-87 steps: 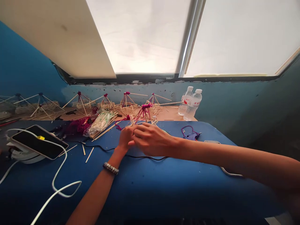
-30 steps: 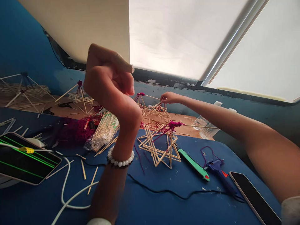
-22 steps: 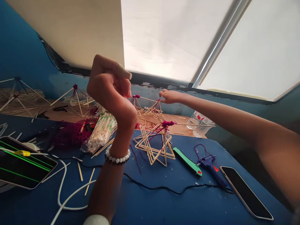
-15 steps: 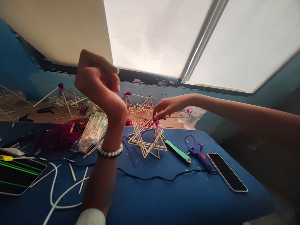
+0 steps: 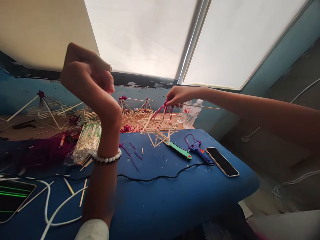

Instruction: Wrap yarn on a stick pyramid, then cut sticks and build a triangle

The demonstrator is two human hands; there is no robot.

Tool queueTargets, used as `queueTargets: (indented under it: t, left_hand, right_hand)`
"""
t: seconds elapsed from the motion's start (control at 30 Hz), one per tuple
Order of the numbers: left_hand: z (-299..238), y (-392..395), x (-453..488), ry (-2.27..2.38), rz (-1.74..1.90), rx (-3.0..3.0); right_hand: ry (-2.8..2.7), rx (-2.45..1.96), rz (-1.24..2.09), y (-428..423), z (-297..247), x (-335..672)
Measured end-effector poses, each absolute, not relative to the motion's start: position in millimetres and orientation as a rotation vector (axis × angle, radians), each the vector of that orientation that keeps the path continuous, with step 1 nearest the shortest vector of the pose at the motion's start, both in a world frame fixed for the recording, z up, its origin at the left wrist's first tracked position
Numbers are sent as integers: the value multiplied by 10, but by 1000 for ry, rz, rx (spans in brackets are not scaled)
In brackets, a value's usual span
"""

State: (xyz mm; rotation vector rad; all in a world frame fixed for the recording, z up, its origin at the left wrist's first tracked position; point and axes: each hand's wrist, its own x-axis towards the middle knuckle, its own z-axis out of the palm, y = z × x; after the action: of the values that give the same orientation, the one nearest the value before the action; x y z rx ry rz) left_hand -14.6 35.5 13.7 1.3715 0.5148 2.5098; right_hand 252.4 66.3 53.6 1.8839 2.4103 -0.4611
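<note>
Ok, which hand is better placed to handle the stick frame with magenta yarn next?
Right, probably. The right hand pinches the stick frame at its yarn-wrapped top, over the blue table. The left hand is raised in a fist, apart from the frame.

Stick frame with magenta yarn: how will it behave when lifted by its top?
Probably very light: the right hand holds the stick frame by a fingertip pinch. Likely fragile, being thin sticks. It may swing or tilt, hanging from one point.
</note>
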Motion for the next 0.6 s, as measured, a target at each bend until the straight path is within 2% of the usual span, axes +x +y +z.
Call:
queueTargets:
  t: [0.13,0.6]
  left_hand:
    - [118,392,-171,454,2655,1356]
    - [191,266,-87,588,2639,1394]
  right_hand:
    - [2338,2045,-357,816,601,2888]
    - [2236,2149,-125,1457,245,3228]
